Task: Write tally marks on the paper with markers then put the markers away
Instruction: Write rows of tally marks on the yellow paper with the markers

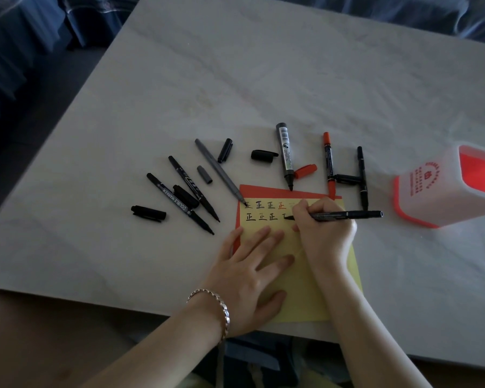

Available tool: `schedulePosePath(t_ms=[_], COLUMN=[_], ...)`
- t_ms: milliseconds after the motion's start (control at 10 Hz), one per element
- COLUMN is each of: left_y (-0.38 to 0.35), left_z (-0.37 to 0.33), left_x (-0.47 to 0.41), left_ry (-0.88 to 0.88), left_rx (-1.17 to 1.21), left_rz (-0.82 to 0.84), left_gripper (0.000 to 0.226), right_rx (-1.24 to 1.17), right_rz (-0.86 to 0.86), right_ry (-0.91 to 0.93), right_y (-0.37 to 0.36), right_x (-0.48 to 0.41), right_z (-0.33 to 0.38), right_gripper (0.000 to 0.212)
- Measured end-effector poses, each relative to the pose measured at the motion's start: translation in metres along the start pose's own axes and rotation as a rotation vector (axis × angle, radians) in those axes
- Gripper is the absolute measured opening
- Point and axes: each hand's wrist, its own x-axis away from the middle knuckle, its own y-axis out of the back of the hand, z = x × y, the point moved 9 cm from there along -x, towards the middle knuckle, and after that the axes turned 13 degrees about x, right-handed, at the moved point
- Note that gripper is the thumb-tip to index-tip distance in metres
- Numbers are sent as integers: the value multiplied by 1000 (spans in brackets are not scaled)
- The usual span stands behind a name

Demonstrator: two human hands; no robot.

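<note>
Left hand (pixel 245 271) flat on yellow paper (pixel 300 298); one marker (pixel 179 203) reads "DOUBLE-MARKER".

We cannot read the red print on the side of the pen holder (pixel 443 189), which is too small and blurred, and the picture's right edge cuts the holder off. Our right hand (pixel 324 233) covers part of the black marker (pixel 345 214) it grips and hides the end of the top row of marks on the yellow paper (pixel 300 292). Our left hand (pixel 249 273) covers the paper's lower left part. The yellow sheet hides most of the red paper (pixel 263 191) beneath. Both forearms run off the bottom edge.
</note>
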Motion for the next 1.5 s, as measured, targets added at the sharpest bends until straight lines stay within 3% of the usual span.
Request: schedulePosePath(t_ms=[900,1200,1500], left_y=[1,1,7], left_z=[0,-1,0], left_x=[-1,0,4], left_ry=[-7,-9,-18], left_rx=[6,9,40], left_rz=[-14,-18,-93], left_gripper=[47,47,39], right_rx=[21,17,-282], right_rz=[19,-60,-49], right_ry=[5,-72,-201], right_y=[-1,6,14], right_x=[1,-1,-3], right_z=[3,-5,-7], right_gripper=[36,27,25])
